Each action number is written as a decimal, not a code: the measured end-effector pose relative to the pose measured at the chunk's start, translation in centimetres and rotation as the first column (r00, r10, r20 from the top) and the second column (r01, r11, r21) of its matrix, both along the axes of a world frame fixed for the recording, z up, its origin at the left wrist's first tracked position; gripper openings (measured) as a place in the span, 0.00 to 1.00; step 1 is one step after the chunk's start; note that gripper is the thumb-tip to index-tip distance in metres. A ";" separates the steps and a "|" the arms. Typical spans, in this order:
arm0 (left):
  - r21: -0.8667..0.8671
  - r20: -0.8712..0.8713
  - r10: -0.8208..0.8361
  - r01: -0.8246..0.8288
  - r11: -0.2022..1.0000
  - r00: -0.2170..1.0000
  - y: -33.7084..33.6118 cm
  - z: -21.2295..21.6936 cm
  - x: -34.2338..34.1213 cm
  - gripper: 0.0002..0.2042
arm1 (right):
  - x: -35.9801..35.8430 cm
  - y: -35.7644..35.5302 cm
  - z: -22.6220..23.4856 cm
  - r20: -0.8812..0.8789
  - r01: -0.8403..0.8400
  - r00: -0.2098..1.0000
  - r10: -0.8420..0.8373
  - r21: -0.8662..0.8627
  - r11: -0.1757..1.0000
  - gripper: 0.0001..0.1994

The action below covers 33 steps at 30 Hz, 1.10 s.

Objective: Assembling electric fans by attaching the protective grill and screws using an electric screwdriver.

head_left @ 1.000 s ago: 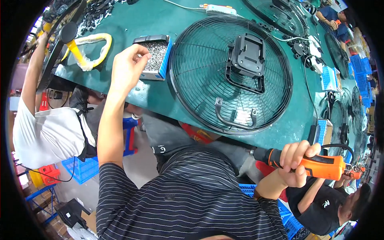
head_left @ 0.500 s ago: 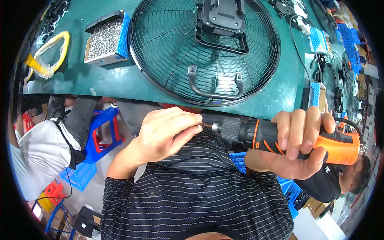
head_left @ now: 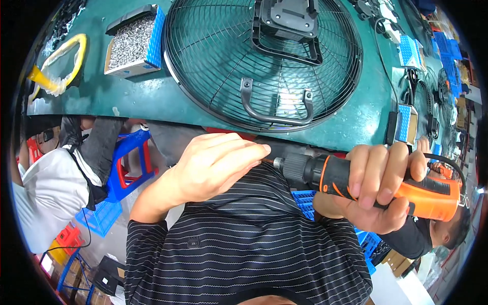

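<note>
My right hand (head_left: 381, 178) wraps round an orange and black electric screwdriver (head_left: 335, 175), which lies nearly level and points left. Its chuck and thin bit reach the fingertips of my left hand (head_left: 221, 165). Thumb and fingers there are pinched together at the bit's tip; the small silvery screw seen in them a moment earlier is now hidden behind the fingers. Both hands are in front of my body, just below the table edge. Beyond them, a round black fan guard (head_left: 218, 96) lies on the table, with a curved black handle (head_left: 277, 119) on its near side.
A box of small silver screws (head_left: 132, 48) stands left of the guard on the green table (head_left: 101, 96). Farther left is a yellow ring-shaped item (head_left: 79, 56). A cable (head_left: 381, 61) runs along the right side. A blue stool (head_left: 127, 162) and other people are nearby.
My left fingers have slid slightly right along the bit and now cover the screw. The screwdriver has tilted a little, its rear end lower. The view has shifted slightly.
</note>
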<state>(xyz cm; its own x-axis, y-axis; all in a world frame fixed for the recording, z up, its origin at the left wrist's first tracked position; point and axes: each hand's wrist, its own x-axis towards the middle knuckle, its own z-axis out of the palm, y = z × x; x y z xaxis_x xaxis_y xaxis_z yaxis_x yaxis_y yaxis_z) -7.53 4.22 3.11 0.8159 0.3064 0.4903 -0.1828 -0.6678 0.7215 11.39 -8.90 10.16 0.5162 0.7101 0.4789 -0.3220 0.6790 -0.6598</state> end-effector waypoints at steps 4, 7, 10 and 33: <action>0.014 -0.052 -0.040 0.041 0.999 0.998 0.1 0.2 -0.2 0.17 | 0.4 -0.3 -0.4 0.052 -0.047 0.998 0.048 -0.028 0.999 0.20; 0.017 -0.058 -0.071 0.072 0.997 0.996 0.1 -0.3 -0.1 0.18 | 0.8 -0.3 -0.6 0.073 -0.108 0.991 0.110 -0.036 0.994 0.21; 0.064 -0.075 -0.052 0.057 0.996 0.996 0.2 -0.3 -0.2 0.21 | 1.1 -0.1 -0.7 0.126 -0.168 0.977 0.171 -0.032 0.985 0.21; 0.332 -0.014 0.571 -0.535 0.777 0.821 -0.8 -4.5 1.5 0.38 | 0.2 2.2 -2.4 0.396 -0.113 0.898 0.191 -0.212 0.971 0.26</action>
